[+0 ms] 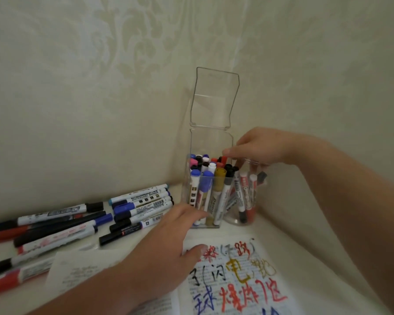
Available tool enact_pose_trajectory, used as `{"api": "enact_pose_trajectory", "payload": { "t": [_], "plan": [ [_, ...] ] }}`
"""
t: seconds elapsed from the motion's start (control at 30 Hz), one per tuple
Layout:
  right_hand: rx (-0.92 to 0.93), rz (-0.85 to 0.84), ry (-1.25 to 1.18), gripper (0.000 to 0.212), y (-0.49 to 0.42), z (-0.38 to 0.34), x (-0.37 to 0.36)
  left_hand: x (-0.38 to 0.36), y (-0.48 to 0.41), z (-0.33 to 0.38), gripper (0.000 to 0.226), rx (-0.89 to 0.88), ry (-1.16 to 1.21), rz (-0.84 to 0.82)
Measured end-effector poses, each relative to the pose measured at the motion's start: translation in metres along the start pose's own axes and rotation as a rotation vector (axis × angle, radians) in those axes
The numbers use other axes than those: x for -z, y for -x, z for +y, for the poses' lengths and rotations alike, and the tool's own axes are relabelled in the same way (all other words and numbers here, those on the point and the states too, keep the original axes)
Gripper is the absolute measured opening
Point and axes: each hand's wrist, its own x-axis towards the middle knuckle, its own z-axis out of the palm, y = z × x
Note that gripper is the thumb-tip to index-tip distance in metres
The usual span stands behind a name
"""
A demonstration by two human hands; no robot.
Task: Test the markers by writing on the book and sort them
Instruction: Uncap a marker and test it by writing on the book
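Packed caps-up in the clear box (210, 142) at centre frame, the markers (220, 176) look light, stiff and slick, likely best pinched at a cap; the right hand (264, 146) hovers there, whether its fingers grip I cannot tell, while the left hand (166, 233) rests relaxed fingers against the box base.

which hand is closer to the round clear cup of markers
Right. The right hand is just above the round cup; the left hand is lower left, at the base of the tall clear box.
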Motion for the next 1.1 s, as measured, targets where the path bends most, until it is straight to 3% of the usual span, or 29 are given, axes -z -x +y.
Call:
{"api": "enact_pose_trajectory", "payload": {
  "t": [0.17, 0.43, 0.53, 0.67, 0.8, 0.87, 0.97, 1.03, 1.1],
  "plan": [
    [0.025, -0.132, -0.089, 0.025, -0.010, -0.002, 0.006, 0.000, 0.000, 0.000, 0.048, -0.009, -0.001, -0.029],
    [-0.120, -0.237, -0.211, 0.027, -0.019, -0.007, 0.006, -0.001, 0.000, -0.001, 0.048, -0.034, -0.017, -0.020],
    [-0.156, -0.214, -0.228, 0.040, -0.019, -0.005, 0.006, -0.001, 0.001, 0.000, 0.048, -0.040, -0.012, -0.023],
    [-0.084, -0.018, -0.131, 0.054, -0.013, -0.009, 0.017, -0.001, 0.001, -0.002, 0.048, -0.056, -0.002, -0.011],
    [0.022, 0.238, -0.250, 0.032, 0.012, -0.015, 0.051, -0.002, 0.001, -0.004, 0.046, -0.061, -0.003, -0.010],
    [0.091, 0.454, -0.313, 0.019, 0.030, -0.010, 0.065, -0.002, 0.001, -0.005, 0.043, -0.078, -0.008, 0.003],
    [0.333, 0.747, -0.511, 0.020, 0.066, 0.002, 0.061, 0.000, 0.002, -0.002, 0.039, -0.075, 0.028, 0.034],
    [0.531, 0.749, -0.670, 0.020, 0.090, 0.005, 0.035, 0.001, 0.003, 0.003, 0.038, -0.092, 0.081, 0.066],
    [0.607, 0.624, -0.784, 0.021, 0.105, 0.007, -0.006, 0.002, 0.004, 0.006, 0.029, -0.083, 0.189, 0.059]
  ]
}}
